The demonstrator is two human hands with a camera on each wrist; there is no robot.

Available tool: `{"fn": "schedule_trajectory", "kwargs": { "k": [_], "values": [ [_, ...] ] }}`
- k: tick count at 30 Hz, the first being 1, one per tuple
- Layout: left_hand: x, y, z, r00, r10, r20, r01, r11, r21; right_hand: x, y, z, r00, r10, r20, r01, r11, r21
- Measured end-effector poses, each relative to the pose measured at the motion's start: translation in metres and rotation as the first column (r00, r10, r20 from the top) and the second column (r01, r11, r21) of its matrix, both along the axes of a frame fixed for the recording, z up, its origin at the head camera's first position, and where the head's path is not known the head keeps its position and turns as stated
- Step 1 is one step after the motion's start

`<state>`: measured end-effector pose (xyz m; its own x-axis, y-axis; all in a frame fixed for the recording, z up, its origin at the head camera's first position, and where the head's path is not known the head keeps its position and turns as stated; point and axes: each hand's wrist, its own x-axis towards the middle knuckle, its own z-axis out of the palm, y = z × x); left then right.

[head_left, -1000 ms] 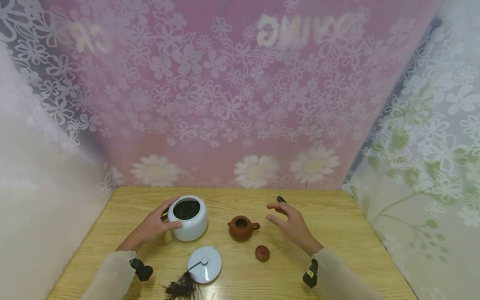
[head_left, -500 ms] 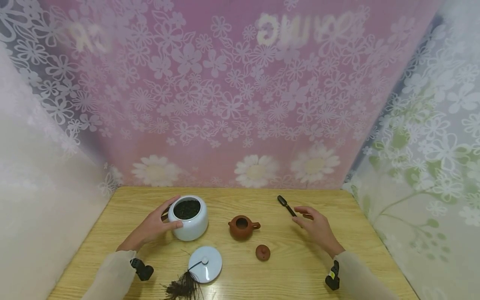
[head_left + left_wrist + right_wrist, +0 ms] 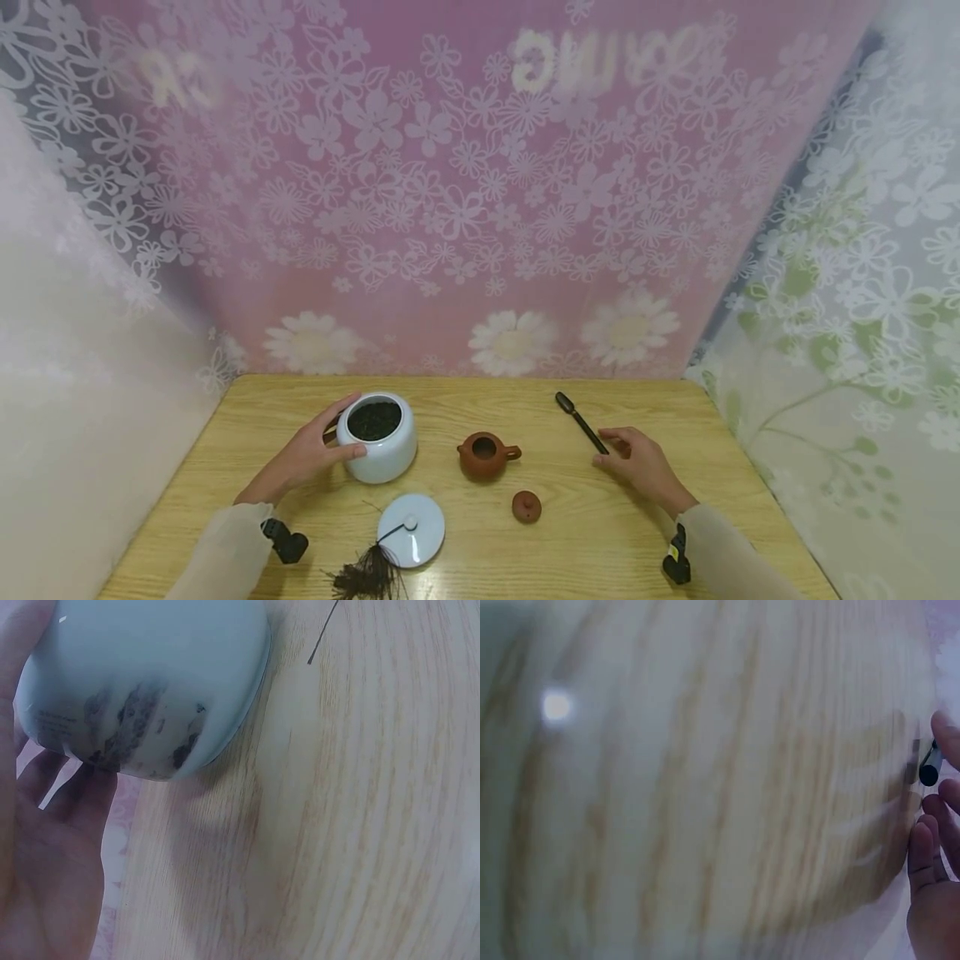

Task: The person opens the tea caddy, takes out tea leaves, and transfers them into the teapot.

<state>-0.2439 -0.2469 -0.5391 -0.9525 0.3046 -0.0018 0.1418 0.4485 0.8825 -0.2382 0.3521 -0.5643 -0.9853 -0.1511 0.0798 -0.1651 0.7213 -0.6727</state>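
Observation:
In the head view my left hand [image 3: 307, 454] holds a white porcelain tea jar [image 3: 386, 454] at its left side, thumb near the front rim and fingers behind. Dark loose tea leaves [image 3: 374, 421] fill it near the top. Dark painted strokes mark the jar's side [image 3: 142, 724] in the left wrist view. My right hand [image 3: 641, 467] is at the handle end of a dark tea scoop [image 3: 583, 427] lying on the table. In the right wrist view the handle's end [image 3: 929, 775] sits between thumb and fingers, with a gap showing below it.
A small brown clay teapot [image 3: 483, 458] stands lidless mid-table, its handle to the right. Its round lid [image 3: 527, 506] lies in front. The white jar lid [image 3: 420, 546], with a dark tassel [image 3: 367, 573], lies near the front of the wooden table [image 3: 480, 396].
My right hand has moved right and toward me, from over the scoop to its handle end, uncovering the scoop. My left hand and the jar have stayed in place.

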Motion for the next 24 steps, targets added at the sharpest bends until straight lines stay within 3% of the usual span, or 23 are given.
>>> {"fn": "schedule_trajectory", "kwargs": {
  "k": [16, 24],
  "values": [
    [-0.0002, 0.0001, 0.0012, 1.000, -0.016, -0.016, 0.016, 1.000, 0.009, -0.0076, 0.0004, -0.0064, 0.996, -0.021, -0.087, 0.029, 0.995, 0.094],
    [-0.0006, -0.0003, 0.0005, 1.000, -0.011, -0.004, 0.011, 1.000, 0.002, -0.0071, 0.0024, -0.0061, 0.997, -0.055, -0.062, 0.058, 0.997, 0.046]
  ]
}}
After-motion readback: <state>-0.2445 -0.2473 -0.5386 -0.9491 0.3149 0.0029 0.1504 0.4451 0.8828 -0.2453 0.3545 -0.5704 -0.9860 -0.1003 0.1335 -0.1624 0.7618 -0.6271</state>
